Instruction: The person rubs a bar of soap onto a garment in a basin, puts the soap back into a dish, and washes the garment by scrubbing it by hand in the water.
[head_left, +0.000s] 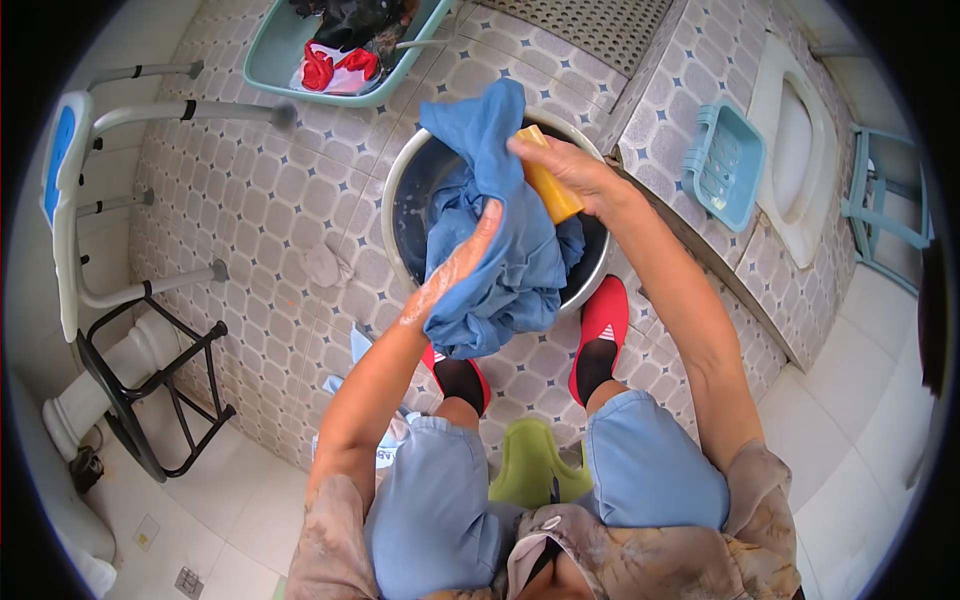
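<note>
A wet blue cloth (500,265) is bunched over a round metal basin (398,190), with part of it hanging over the near rim. My left hand (478,245) is wrapped in the cloth, thumb showing and the other fingers hidden behind the fabric; suds cover the wrist. In my right hand (572,172) is a yellow bar of soap (552,190), held at the right side of the raised cloth. The basin's dark inside shows left of the cloth.
A teal tub (375,98) with red and dark clothes stands at the top. On the raised tiled ledge at right are a blue soap basket (730,165) and a squat toilet (800,150). A metal-legged chair (68,215) and black frame (125,390) are at left.
</note>
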